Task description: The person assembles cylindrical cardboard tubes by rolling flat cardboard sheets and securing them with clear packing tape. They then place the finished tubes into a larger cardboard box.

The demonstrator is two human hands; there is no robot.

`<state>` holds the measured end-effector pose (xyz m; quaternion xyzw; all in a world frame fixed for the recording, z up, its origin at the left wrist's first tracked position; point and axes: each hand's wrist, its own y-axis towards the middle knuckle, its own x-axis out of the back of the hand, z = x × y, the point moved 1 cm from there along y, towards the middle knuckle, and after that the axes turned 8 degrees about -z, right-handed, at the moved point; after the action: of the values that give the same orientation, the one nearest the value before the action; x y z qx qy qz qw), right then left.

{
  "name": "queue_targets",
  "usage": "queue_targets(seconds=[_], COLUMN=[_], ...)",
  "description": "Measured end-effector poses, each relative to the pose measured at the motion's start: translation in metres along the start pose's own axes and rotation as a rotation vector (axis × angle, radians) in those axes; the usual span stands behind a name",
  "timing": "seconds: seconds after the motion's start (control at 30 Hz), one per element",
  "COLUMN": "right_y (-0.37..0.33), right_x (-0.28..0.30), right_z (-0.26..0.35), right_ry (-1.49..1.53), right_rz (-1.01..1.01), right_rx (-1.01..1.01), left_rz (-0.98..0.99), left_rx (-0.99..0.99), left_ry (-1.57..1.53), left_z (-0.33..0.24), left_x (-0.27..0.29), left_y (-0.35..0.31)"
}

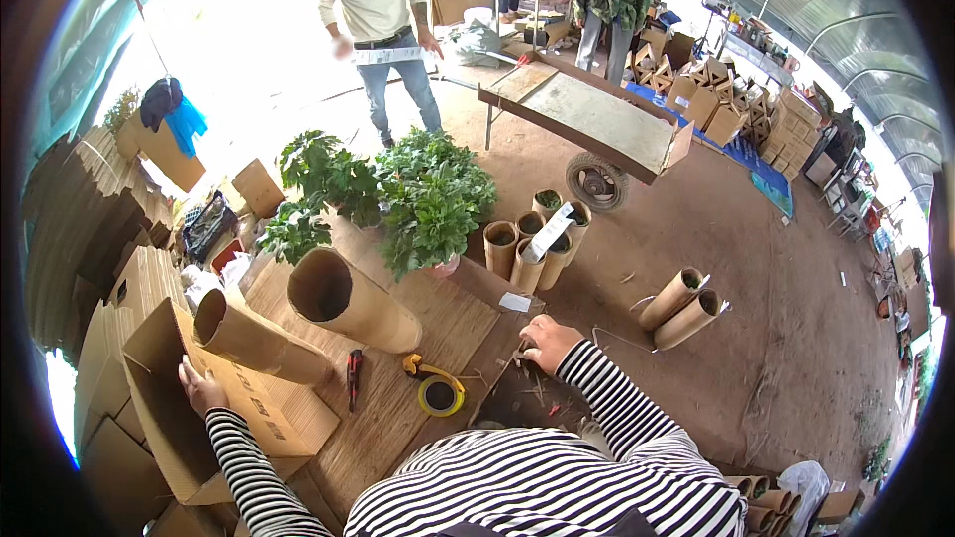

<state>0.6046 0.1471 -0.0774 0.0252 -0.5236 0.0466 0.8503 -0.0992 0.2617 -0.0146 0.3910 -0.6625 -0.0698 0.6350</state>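
My left hand (204,390) grips the edge of an open cardboard box (261,416), which lies tilted at the left of the wooden table (383,408). Beside it, two wide brown cardboard tubes (366,310) stand on the table. A red and black utility knife (354,378) lies between the tubes and a roll of yellow tape (441,396) on a dispenser. At the table's right edge, my right hand (550,344) has its fingers curled together around something small that I cannot make out. Small brown scraps show just below it.
Leafy green potted plants (428,194) stand at the table's far end. Several narrower tubes (527,251) stand beyond its right edge; two more (681,310) are on the floor. A wheeled cart (597,114) and two people (383,10) are farther off. Flattened cardboard (85,209) is stacked at left.
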Motion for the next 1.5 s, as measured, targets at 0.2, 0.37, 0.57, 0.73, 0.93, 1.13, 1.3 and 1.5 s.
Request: queue_targets(seconds=[0.2,0.37,0.57,0.73,0.93,1.13,1.3,1.5], right_y=[0.0,0.004,-0.006,0.003,0.044,0.104,0.153,0.191], right_x=[-0.017,-0.004,-0.023,-0.063,-0.068,-0.015,0.026,-0.008], right_z=[0.003,0.017,-0.017,-0.02,0.007,0.105,0.2,0.233], right_ry=[-0.01,-0.03,-0.018,0.02,0.348,0.601,0.478,-0.057], right_rz=[0.092,0.227,0.089,0.237,0.122,-0.131,-0.364,-0.211], right_rx=[-0.014,-0.068,-0.047,-0.047,0.202,0.6,0.855,0.767], left_rz=[-0.059,0.037,0.184,0.362,0.22,-0.085,0.374,0.584], left_rx=[-0.428,-0.439,-0.325,-0.134,-0.121,-0.273,-0.205,-0.297], left_ry=[-0.498,-0.627,-0.72,-0.655,-0.645,-0.145,0.237,0.246], left_z=[-0.152,-0.191,-0.166,-0.133,-0.126,-0.12,-0.123,-0.144], left_x=[0.055,0.048,0.027,0.047,0.052,0.038,0.02,0.007], left_y=[-0.063,-0.096,-0.117,-0.147,-0.131,-0.017,0.023,0.008])
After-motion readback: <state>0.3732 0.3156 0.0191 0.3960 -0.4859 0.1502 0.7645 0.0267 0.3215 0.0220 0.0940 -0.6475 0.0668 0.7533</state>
